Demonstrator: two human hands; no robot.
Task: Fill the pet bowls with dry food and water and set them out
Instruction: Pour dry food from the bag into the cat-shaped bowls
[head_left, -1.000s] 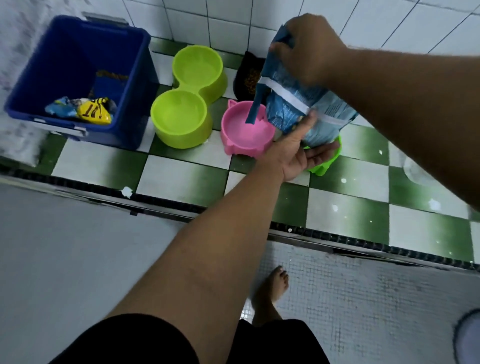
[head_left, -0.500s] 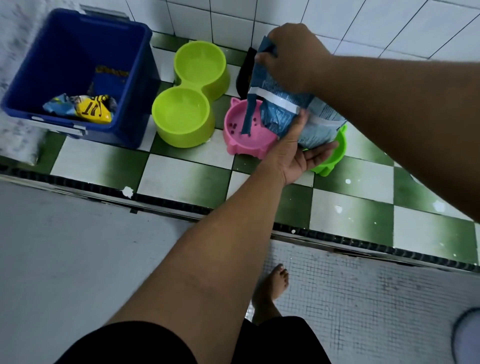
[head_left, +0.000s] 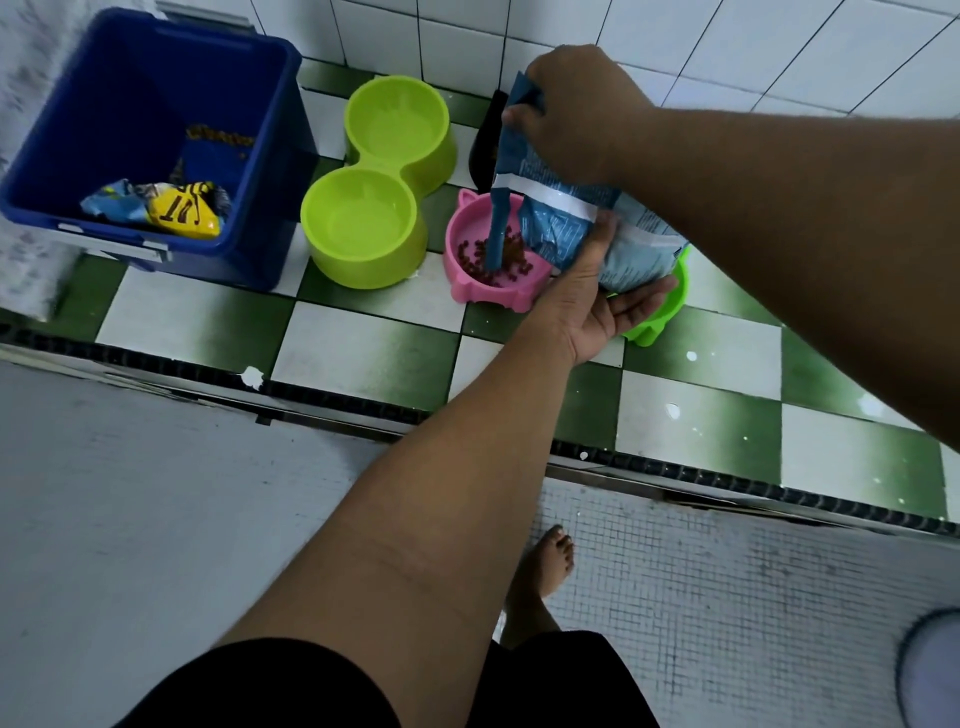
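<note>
While the raised, green-and-white checked floor (head_left: 363, 358) took up most of the view, the biggest thing on it was a blue bin (head_left: 130, 104) at the far left, with a few crumpled packets (head_left: 176, 210) in its bottom. Just right of it stood a lime double bowl (head_left: 363, 270), both wells free of kibble; whether they held water I could not tell. Next in size, the food bag (head_left: 623, 234) hung tilted over the pink bowl (head_left: 467, 291), its mouth turned down and to the left, and a torn strip (head_left: 496, 228) dangled from it into the bowl. The right hand (head_left: 576, 109) gripped the bag's top edge with curled fingers. The left hand (head_left: 602, 306) lay palm up beneath the bag, fingers fairly straight and bearing the weight, thumb against its side. Behind the bag a green bowl (head_left: 660, 322) showed only part of its rim, its inside hidden. A dark container (head_left: 483, 150) sat by the far wall, mostly covered. Smallest of all, brown kibble (head_left: 514, 260) lay in a thin layer across the near part of the pink bowl. As I judged it, the task was at an early stage: one bowl was partly filled with dry food, the other bowls awaited food or water, and none looked set out in a final place yet.
</note>
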